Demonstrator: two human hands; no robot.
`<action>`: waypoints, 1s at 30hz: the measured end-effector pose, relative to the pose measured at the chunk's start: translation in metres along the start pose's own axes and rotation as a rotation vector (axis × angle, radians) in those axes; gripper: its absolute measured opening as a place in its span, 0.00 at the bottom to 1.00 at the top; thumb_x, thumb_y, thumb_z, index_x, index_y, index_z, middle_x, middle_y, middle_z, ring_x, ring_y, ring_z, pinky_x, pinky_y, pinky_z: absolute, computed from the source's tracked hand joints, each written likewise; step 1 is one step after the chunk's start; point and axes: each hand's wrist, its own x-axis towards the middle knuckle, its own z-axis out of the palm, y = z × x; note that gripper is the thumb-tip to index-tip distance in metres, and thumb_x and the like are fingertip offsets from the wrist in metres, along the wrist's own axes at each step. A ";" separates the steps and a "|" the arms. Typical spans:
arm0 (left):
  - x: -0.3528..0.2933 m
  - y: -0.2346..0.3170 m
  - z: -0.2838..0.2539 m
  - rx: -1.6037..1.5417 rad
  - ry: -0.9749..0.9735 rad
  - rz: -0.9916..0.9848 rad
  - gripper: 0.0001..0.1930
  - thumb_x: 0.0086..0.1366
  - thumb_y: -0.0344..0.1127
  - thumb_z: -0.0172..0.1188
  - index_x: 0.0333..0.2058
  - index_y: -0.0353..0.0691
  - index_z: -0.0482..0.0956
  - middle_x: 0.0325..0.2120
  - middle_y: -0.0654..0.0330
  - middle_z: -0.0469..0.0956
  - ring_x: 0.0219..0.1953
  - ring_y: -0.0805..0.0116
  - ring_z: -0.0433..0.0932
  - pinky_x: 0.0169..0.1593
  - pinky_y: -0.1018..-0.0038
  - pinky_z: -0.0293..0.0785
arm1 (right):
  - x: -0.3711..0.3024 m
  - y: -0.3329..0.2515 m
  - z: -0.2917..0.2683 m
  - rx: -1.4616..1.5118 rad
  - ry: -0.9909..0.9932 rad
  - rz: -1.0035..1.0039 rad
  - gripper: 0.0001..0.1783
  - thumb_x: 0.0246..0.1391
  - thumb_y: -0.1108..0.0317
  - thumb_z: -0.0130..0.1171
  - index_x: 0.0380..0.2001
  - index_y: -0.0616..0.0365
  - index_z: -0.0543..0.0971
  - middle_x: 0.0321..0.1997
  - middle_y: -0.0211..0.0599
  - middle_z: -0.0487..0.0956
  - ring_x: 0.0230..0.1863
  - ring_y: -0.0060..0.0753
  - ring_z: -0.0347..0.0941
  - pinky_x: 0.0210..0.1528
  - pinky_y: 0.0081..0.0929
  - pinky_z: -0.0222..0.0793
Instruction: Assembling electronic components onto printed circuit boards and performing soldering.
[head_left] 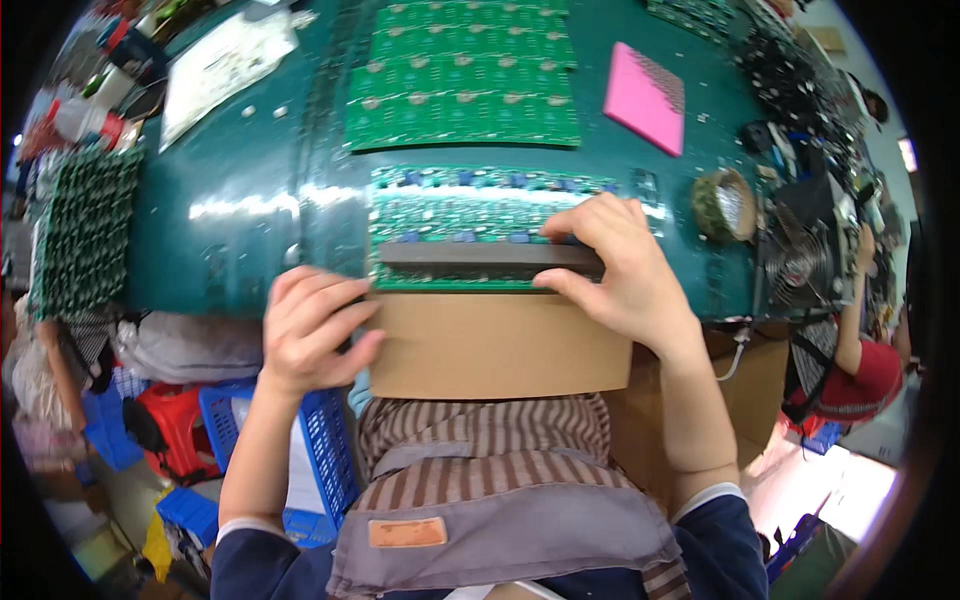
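A green circuit board panel (440,205) full of small components lies at the table's near edge. Across its lower part rests a long dark grey bar (460,257). My right hand (625,265) grips the bar's right end, thumb on the near side and fingers on the far side. At the board's lower left corner is my left hand (315,330), fingers bent but apart, holding nothing; its fingertips are beside the edge of the board and a brown cardboard sheet (500,345). That sheet sticks out from the table edge toward my lap.
Several bare green panels (460,80) lie beyond the board. A pink pad (645,100) and a tape roll (724,205) are to the right, near a black fan (800,260). Stacked boards (85,230) stand far left; a white sheet (225,75) lies back left. Another person (860,380) is at right.
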 end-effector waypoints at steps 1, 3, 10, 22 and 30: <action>-0.003 0.000 -0.002 -0.008 0.046 -0.050 0.10 0.41 0.32 0.66 0.27 0.39 0.81 0.32 0.58 0.79 0.34 0.62 0.77 0.43 0.65 0.70 | -0.007 0.005 -0.004 -0.033 0.006 0.026 0.13 0.40 0.69 0.68 0.30 0.58 0.76 0.31 0.34 0.75 0.37 0.38 0.70 0.42 0.31 0.60; -0.023 -0.003 -0.008 0.206 0.174 -0.198 0.09 0.45 0.28 0.62 0.29 0.38 0.82 0.32 0.55 0.79 0.36 0.58 0.77 0.43 0.66 0.71 | -0.029 0.020 -0.013 0.114 0.240 0.073 0.12 0.44 0.70 0.66 0.32 0.59 0.76 0.33 0.35 0.77 0.36 0.34 0.72 0.40 0.28 0.63; -0.145 -0.072 -0.020 0.722 0.869 -1.075 0.25 0.62 0.42 0.59 0.53 0.32 0.69 0.54 0.47 0.66 0.55 0.56 0.67 0.57 0.66 0.64 | -0.147 0.081 -0.056 1.953 1.183 0.762 0.26 0.64 0.47 0.40 0.43 0.64 0.69 0.28 0.32 0.71 0.26 0.24 0.63 0.20 0.16 0.59; -0.212 -0.130 -0.034 -0.162 1.161 -1.308 0.22 0.67 0.46 0.53 0.49 0.32 0.73 0.42 0.58 0.75 0.40 0.70 0.72 0.44 0.77 0.69 | -0.148 0.157 -0.082 2.443 1.471 0.738 0.28 0.64 0.53 0.37 0.53 0.68 0.67 0.39 0.41 0.75 0.33 0.33 0.70 0.29 0.25 0.74; -0.202 -0.072 -0.135 0.889 0.698 -1.038 0.15 0.68 0.39 0.51 0.43 0.35 0.80 0.43 0.58 0.80 0.43 0.73 0.78 0.46 0.79 0.71 | -0.104 0.088 -0.057 1.348 1.644 0.935 0.22 0.60 0.59 0.42 0.48 0.65 0.71 0.39 0.41 0.73 0.34 0.33 0.69 0.43 0.28 0.72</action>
